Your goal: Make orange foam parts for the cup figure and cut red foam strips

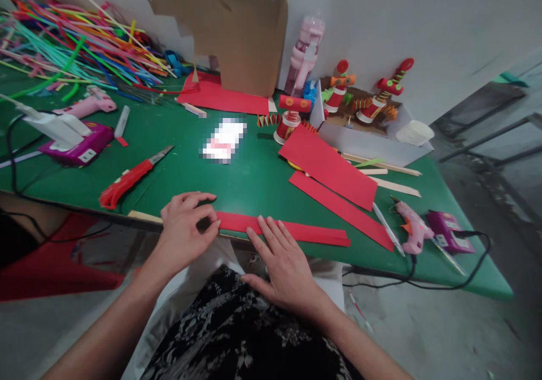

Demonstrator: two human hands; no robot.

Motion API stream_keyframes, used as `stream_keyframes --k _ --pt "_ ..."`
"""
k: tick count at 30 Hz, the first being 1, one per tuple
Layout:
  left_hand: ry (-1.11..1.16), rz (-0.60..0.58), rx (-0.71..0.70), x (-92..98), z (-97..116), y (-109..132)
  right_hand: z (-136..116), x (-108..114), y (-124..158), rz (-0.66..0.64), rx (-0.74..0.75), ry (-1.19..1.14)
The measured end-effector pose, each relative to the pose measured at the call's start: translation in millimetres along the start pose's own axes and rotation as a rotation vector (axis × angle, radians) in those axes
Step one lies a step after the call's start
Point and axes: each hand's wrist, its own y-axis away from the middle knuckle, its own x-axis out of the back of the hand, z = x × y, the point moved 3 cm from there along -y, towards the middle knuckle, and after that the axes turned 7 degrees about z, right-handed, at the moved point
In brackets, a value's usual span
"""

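Observation:
A long, narrow red paper strip (pixel 315 232) lies along the front edge of the green table, with a fold line visible toward its right end. My left hand (pixel 186 227) pinches the strip's left end between thumb and forefinger, the other fingers curled above. Stretched out flat, the fingers of my right hand (pixel 283 258) rest on the middle of the strip, thumb apart below the table edge. Just right of the strip lies a wider red paper piece (pixel 339 208), beside a larger red sheet (pixel 334 168).
A red utility knife (pixel 131 179) lies with its blade out at left. Pink glue guns (pixel 415 230) and purple power blocks (pixel 82 143) with cables stand at both sides. Paper-cup figures (pixel 290 126), a white box (pixel 368 143), a pink bottle (pixel 304 55) and colourful pipe cleaners (pixel 84 41) are behind.

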Motion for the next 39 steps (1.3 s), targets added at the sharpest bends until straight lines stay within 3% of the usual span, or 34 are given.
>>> stream_keyframes --k 2,4,7,10,14,24,39 --pt "-0.04 0.056 0.004 6.1 9.1 3.5 0.1 -0.3 0.3 0.006 0.006 0.001" --pt "-0.068 0.107 -0.083 10.2 25.5 11.2 0.3 -1.1 0.8 0.015 0.017 0.004" --pt "-0.075 0.059 -0.336 4.2 55.1 30.1 1.1 -2.9 1.6 0.037 0.028 0.003" --pt "-0.119 0.021 -0.363 -6.2 69.0 46.9 1.5 -4.1 1.9 0.037 0.034 0.006" --pt "-0.198 0.013 -0.306 -10.2 68.6 55.9 1.1 -3.5 1.2 0.015 0.03 0.014" --pt "-0.202 -0.001 -0.308 -9.1 65.2 50.5 1.9 -5.0 2.1 0.031 0.019 0.005" --pt "-0.291 0.016 -0.268 8.0 49.9 61.8 0.7 -2.7 0.3 0.005 0.007 0.004"
